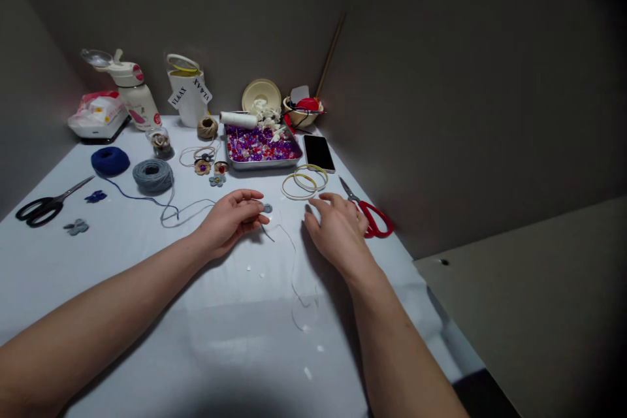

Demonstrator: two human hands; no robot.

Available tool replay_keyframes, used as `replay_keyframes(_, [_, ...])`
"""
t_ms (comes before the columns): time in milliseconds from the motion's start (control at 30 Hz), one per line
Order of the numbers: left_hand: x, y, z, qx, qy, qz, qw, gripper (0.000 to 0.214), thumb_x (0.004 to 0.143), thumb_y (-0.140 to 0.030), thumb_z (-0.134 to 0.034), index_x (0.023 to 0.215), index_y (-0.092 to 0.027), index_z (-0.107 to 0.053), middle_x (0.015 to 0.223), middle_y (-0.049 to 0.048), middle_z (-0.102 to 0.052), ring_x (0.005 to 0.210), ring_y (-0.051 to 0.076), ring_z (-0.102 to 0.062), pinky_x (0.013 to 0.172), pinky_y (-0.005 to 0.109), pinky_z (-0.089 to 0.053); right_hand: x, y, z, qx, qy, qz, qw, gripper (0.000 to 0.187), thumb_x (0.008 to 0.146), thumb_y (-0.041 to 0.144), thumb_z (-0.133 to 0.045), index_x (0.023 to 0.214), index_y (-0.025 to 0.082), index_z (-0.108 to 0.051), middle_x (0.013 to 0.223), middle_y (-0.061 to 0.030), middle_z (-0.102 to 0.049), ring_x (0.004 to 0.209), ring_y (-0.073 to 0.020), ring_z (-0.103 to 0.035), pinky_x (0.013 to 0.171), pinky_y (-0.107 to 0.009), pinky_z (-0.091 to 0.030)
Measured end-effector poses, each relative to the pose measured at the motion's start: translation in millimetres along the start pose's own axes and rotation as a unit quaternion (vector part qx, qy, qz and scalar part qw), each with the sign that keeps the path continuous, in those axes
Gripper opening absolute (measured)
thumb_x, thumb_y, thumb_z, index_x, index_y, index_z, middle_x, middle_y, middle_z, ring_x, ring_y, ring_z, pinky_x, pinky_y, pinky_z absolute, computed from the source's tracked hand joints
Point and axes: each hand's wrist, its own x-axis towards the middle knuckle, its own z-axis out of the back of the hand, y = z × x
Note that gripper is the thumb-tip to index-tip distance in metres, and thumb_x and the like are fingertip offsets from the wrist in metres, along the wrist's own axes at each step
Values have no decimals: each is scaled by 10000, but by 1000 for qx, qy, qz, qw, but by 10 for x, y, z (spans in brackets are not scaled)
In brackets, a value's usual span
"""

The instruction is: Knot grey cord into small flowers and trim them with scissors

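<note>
My left hand (229,220) rests on the white tabletop (147,313), its thumb and fingers pinched on a small grey-blue crocheted piece (267,208). A thin grey thread (292,268) trails from that piece toward me. My right hand (337,225) lies palm down just to the right, fingers curled loosely on the table, a few centimetres from the piece. Whether anything is under its fingers is hidden. Red-handled scissors (373,216) lie right beside my right hand.
A metal tray of purple beads (262,145), a phone (318,152), thin rings (304,181), a grey yarn ball (153,174), a blue yarn ball (110,160) and black scissors (42,208) lie around. Bottle, cup and bowls stand at the back. The table edge drops off at right.
</note>
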Motion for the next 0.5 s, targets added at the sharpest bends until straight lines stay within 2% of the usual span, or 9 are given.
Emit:
replay_keyframes(67, [-9, 2, -5, 0, 6, 2, 1000, 210, 758, -95, -661, 942, -127, -566, 687, 4, -614, 597, 78, -608, 527, 159, -453, -21, 102, 14, 127, 11, 9, 992, 212, 792, 240, -524, 917, 192, -688, 1091, -113, -641, 1038, -293, -536, 889, -449, -343])
replay_keyframes(133, [-17, 3, -15, -1, 10, 1, 1000, 208, 754, -102, -666, 937, -125, -571, 685, 2, -615, 597, 75, -602, 525, 158, -439, -47, 206, 24, 278, 72, 3, 958, 178, 802, 287, -531, 811, 193, -682, 891, -71, -677, 877, -223, -586, 803, -368, -402])
replay_keyframes(200, [-25, 3, -28, 0, 9, 0, 1000, 213, 746, -108, -672, 935, -124, -576, 687, 6, -620, 603, 78, -600, 535, 167, -433, -76, 287, 17, 371, 125, -15, 920, 185, 788, 330, -557, 729, 189, -663, 750, -38, -656, 738, -177, -572, 705, -317, -412])
replay_keyframes(300, [-35, 4, -49, 1, 6, 1, 1000, 222, 732, -117, -683, 928, -127, -579, 680, 11, -626, 613, 87, -598, 549, 182, -426, -109, 344, -23, 419, 134, -43, 897, 163, 744, 334, -614, 705, 179, -647, 718, -22, -633, 678, -145, -532, 657, -293, -393])
replay_keyframes(500, [-45, 26, -56, 17, 19, -2, 1000, 219, 711, -142, -699, 903, -136, -593, 709, 16, -626, 644, 106, -612, 591, 218, -428, -113, 339, -56, 449, 146, -65, 879, 164, 739, 340, -624, 707, 179, -633, 711, -16, -613, 654, -131, -503, 625, -277, -370])
